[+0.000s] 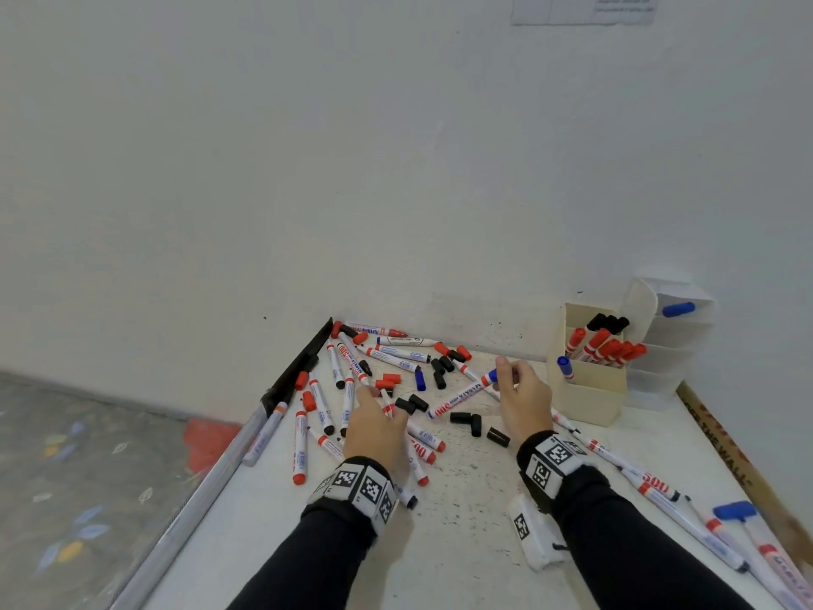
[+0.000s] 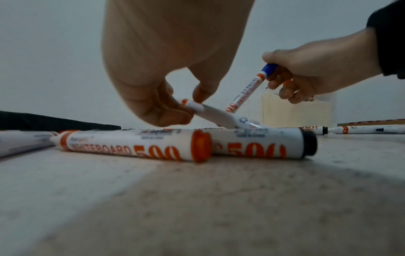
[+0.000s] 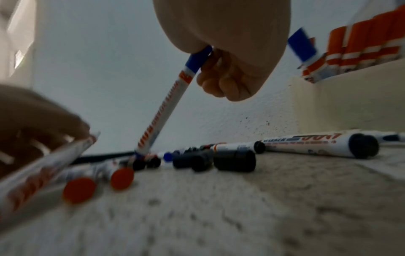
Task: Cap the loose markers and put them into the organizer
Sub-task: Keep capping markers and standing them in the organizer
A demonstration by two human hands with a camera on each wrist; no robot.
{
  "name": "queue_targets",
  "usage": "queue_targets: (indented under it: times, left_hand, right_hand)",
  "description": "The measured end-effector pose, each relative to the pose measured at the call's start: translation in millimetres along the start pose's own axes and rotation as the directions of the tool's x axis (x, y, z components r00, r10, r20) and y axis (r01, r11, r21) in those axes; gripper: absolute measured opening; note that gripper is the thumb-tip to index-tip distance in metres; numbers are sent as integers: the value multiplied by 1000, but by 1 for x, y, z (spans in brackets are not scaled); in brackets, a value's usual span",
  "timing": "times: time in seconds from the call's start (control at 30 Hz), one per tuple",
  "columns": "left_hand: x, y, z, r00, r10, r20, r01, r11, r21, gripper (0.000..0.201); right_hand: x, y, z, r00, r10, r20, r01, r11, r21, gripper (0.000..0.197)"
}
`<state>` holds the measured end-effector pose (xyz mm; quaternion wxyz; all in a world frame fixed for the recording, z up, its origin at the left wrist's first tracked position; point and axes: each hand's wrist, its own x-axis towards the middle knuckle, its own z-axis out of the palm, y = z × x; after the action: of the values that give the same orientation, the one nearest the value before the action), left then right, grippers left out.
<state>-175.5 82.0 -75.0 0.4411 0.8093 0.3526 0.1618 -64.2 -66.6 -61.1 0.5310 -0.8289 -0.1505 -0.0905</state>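
Observation:
Many white whiteboard markers and loose red, black and blue caps lie scattered on the white table (image 1: 462,543). My right hand (image 1: 506,372) grips a blue-capped marker (image 1: 462,396) by its cap end and holds it tilted, its far end down among the caps; the right wrist view shows the same marker (image 3: 166,107). My left hand (image 1: 379,405) pinches the end of a white marker (image 2: 210,114) that slants down to the table. The cream organizer (image 1: 585,394) stands at the right and holds red-, black- and blue-capped markers.
Loose black caps (image 1: 466,420) lie between my hands. A white drawer unit (image 1: 673,341) stands behind the organizer. A black strip (image 1: 299,367) lines the table's left edge, a wooden ruler (image 1: 726,451) the right. A tagged white block (image 1: 532,534) lies near my right forearm.

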Motion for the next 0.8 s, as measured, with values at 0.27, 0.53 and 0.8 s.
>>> queue_targets:
  times: [0.27,0.53,0.8]
  left_hand:
    - [7,-2,4,1000,-9,4,10,974,-226,34]
    - [9,-3,8,999,-15,52,32,938,-345,28]
    - [11,-4,4,998,-55,34,64,873,-483,32]
  right_hand:
    - [41,-11,-90,969,-95,-230,80,994,-75,19]
    - [52,-8,-136,955,-160,-249,124,980,-153,24]
    - [47,14,-124,984,-152,-93,119,949,-291,21]
